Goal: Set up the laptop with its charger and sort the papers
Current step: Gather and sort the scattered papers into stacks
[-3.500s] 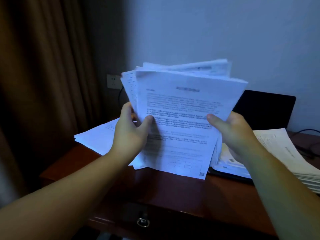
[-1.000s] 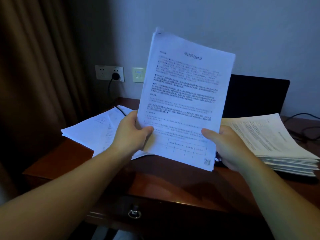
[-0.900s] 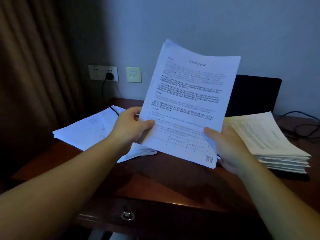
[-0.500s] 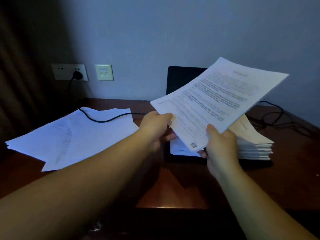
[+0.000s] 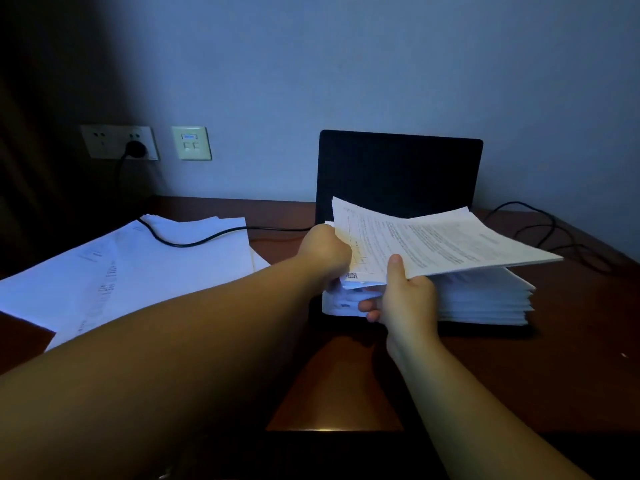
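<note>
Both hands — left hand (image 5: 323, 251), right hand (image 5: 405, 296) — grip printed sheets (image 5: 440, 242); text unreadable.

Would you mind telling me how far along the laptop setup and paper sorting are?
Done, apparently: a plug sits in the wall socket and its cable runs toward the open laptop; the laptop end is hidden. In hand: the left hand and right hand hold a sheaf over the tall stack. Left: the loose sheets spread at left.
</note>
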Motion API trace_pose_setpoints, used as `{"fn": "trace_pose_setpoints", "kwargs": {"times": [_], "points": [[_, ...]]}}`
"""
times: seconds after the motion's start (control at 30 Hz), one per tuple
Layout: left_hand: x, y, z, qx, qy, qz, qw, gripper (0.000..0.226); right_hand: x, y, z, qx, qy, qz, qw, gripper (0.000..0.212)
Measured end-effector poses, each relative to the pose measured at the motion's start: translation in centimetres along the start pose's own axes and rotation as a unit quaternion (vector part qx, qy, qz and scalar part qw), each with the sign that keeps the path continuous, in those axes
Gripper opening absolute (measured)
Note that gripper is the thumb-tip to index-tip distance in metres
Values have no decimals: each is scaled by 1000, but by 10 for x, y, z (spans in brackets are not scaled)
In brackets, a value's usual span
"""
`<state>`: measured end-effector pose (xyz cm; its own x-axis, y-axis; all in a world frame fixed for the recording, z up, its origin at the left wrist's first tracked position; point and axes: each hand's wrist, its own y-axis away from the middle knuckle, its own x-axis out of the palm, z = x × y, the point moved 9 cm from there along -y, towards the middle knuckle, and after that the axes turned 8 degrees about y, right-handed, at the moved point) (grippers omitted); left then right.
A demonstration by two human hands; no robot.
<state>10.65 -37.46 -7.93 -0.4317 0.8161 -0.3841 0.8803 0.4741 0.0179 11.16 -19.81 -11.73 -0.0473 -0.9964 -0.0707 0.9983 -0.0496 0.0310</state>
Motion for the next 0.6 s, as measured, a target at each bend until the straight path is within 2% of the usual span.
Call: {"fn": "trace_pose_setpoints", "kwargs": {"times": [0.2,0.27,0.33,0.43,0.6], "points": [[-3,-10,14,-20,-41,-23,999,25,9,-5,-17,61,6,74,995,38],[-5,-13,15,-12,-55,-35,998,34,8,-3,-20,71,16,84,994,45],[-8,-13,13,4,-72,-39,997,41,8,2,-22,80,21,91,992,49],[-12,-11,9,44,-110,-46,992,39,12,11,-23,96,9,111,989,49],[-39,4,9,109,-195,-67,972,33,46,44,-27,134,14,215,967,52]]}}
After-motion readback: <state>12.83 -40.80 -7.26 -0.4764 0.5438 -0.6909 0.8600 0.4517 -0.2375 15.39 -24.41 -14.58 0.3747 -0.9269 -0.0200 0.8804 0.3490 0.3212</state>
